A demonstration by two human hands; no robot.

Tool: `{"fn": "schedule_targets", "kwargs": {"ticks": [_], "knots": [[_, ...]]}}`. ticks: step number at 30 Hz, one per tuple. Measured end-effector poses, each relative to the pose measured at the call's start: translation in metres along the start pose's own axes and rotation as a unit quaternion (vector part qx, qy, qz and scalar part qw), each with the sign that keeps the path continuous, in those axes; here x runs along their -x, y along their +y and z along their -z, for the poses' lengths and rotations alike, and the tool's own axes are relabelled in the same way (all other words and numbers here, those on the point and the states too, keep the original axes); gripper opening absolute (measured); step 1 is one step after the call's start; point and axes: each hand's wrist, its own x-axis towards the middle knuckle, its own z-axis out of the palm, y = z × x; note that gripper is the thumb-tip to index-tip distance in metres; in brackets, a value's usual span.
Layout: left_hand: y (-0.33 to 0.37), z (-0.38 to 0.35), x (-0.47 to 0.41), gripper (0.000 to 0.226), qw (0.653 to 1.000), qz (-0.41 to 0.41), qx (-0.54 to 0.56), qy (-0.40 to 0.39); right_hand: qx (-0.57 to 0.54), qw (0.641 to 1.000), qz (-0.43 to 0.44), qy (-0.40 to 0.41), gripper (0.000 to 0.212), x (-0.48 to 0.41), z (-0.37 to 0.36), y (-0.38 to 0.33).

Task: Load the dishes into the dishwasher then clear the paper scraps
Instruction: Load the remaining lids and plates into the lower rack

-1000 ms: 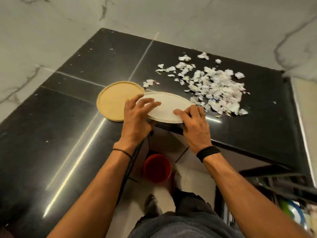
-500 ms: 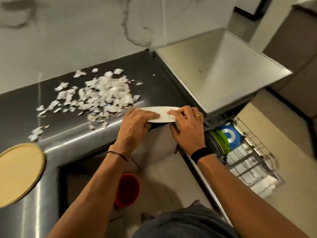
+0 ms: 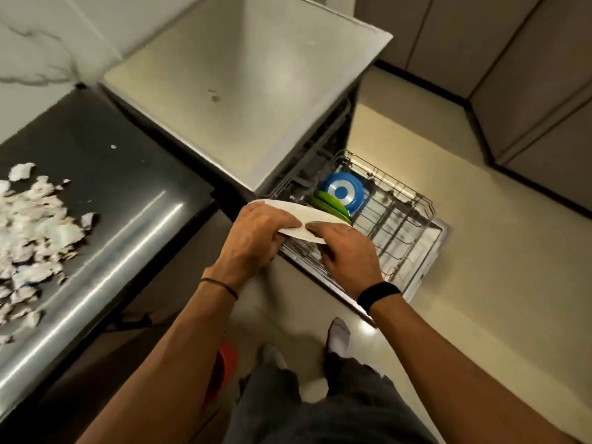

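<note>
A white plate (image 3: 315, 215) is in the air above the near end of the pulled-out dishwasher rack (image 3: 400, 219). My left hand (image 3: 256, 235) grips its left rim and my right hand (image 3: 346, 248) holds its near right edge, thumb on top. Upright in the rack behind it stand a blue plate (image 3: 342, 192) and a green plate (image 3: 330, 203). White paper scraps (image 3: 35, 225) lie heaped on the black countertop (image 3: 128, 203) at the left.
The dishwasher's grey top (image 3: 243, 91) fills the upper middle. A red bin (image 3: 224, 363) stands on the floor under the counter edge. My feet are on the cream floor (image 3: 480, 251); dark cabinets line the upper right.
The plate has left the countertop and travelled right, carried in both hands to above the rack. The view has swung right; the tan plate is out of view.
</note>
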Motion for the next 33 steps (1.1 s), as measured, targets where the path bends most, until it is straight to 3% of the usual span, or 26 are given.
{"fn": "schedule_targets", "kwargs": {"ticks": [4,11,20,28,33], "knots": [[-0.016,-0.047,-0.019,0.029,1.000,-0.001,0.010,-0.027,-0.010,0.995,-0.096,-0.029,0.048,0.015,-0.037,0.030],[-0.103,-0.179,-0.020,0.033,0.996,-0.001,0.048,-0.079,-0.032,0.980,-0.194,-0.040,0.048,0.011,-0.182,0.093],[-0.238,-0.316,-0.017,0.040,0.994,-0.018,0.041,-0.102,0.004,0.972,-0.233,-0.014,0.049,-0.019,-0.352,0.169],[-0.267,-0.359,-0.043,0.046,0.992,-0.017,0.042,-0.121,0.043,0.964,-0.261,-0.013,0.051,-0.042,-0.393,0.213],[-0.273,-0.365,-0.052,0.040,0.986,0.014,0.039,-0.160,0.038,0.957,-0.282,-0.061,0.047,-0.056,-0.392,0.224]]}}
